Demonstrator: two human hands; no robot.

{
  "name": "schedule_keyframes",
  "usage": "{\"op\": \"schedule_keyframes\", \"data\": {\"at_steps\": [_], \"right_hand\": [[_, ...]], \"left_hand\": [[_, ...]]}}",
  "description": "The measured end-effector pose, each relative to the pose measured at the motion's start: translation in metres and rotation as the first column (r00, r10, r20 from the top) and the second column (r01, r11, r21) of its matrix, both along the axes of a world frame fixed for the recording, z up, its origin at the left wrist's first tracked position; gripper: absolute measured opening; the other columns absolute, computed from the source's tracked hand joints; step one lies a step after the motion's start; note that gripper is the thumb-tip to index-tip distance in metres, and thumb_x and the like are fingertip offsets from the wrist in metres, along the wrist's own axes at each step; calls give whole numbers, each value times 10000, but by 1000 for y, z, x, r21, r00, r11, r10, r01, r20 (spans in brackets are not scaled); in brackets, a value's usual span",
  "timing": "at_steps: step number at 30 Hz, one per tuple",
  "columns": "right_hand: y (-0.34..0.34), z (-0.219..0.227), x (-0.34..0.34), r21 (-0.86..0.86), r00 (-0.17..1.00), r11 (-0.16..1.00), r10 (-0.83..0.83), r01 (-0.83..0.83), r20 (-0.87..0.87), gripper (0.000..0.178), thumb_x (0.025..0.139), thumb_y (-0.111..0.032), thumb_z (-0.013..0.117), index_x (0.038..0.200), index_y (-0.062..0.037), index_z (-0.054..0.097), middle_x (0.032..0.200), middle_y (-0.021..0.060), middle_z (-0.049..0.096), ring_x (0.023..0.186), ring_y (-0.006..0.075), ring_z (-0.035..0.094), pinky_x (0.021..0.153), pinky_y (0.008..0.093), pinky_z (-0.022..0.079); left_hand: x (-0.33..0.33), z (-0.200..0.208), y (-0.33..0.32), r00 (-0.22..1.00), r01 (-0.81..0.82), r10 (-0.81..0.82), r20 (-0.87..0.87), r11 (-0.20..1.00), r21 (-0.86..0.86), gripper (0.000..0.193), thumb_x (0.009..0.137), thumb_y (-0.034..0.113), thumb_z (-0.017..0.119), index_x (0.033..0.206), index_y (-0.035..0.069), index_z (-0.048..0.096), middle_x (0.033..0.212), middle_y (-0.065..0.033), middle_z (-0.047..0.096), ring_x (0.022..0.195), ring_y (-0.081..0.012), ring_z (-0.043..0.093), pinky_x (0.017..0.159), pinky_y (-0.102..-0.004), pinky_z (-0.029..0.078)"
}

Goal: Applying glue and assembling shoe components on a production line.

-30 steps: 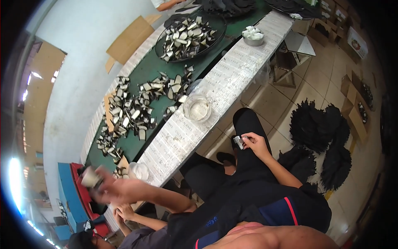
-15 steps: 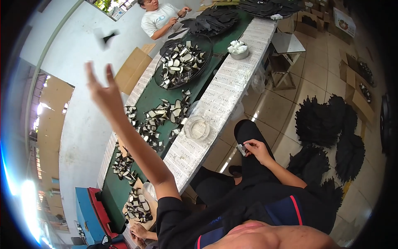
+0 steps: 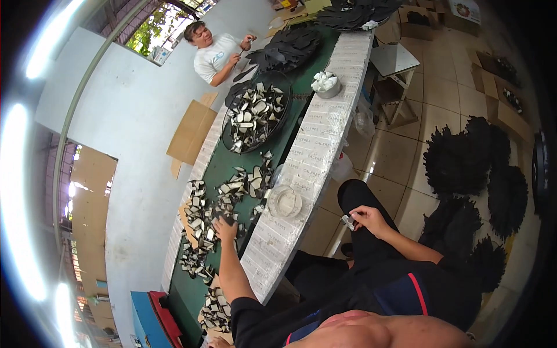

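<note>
My left hand reaches down over the green table, its fingers apart and touching a heap of small curved black-and-white pieces. Some of its fingertips blend with the dark pieces beneath. Above my bent knee, my right hand pinches a small grey-white piece, whose kind I cannot make out. More of the black-and-white pieces fill a round dark basket farther along the table.
A clear round container and a tub of white wads stand on the covered ledge. Black cut sheets lie on the floor at right. Opposite, a person handles something small. Another person's hand shows below.
My left hand has come down from a raised, spread pose to the heap. A black-and-white piece that was in the air is gone from there. My right hand keeps its pinch.
</note>
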State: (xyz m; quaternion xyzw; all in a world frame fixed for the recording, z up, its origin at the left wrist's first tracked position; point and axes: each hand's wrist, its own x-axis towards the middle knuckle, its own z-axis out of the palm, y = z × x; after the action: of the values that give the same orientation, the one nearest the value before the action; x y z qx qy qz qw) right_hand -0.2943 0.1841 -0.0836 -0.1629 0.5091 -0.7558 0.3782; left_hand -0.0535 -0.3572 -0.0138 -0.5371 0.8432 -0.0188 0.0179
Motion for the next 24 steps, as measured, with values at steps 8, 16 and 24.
{"op": "schedule_keyframes", "data": {"at_steps": [8,16,24], "right_hand": [[-11,6,1,-10,998,998,65,-65,-28,253,977,-172,621,1099,48,654,909,94,685,715,127,662,635,280,592],[-14,7,0,-11,999,999,34,-34,-15,259,977,-181,623,1098,46,651,906,91,683,711,121,657,633,280,590],[-10,2,2,25,999,999,32,-32,-3,242,982,-165,611,1101,43,645,920,89,672,727,133,657,637,279,592]], "left_hand": [[31,38,-3,974,170,-189,-127,975,-146,618,797,175,747,1347,57,492,1274,-196,532,1201,-401,494,953,-469,462],[35,74,0,912,262,-321,-254,935,-240,557,766,99,789,1271,61,557,1208,-184,553,1122,-392,530,930,-465,467],[4,97,38,250,97,64,-966,991,91,294,984,215,613,1181,-1,575,1152,-105,668,932,-210,640,774,-384,521]]}}
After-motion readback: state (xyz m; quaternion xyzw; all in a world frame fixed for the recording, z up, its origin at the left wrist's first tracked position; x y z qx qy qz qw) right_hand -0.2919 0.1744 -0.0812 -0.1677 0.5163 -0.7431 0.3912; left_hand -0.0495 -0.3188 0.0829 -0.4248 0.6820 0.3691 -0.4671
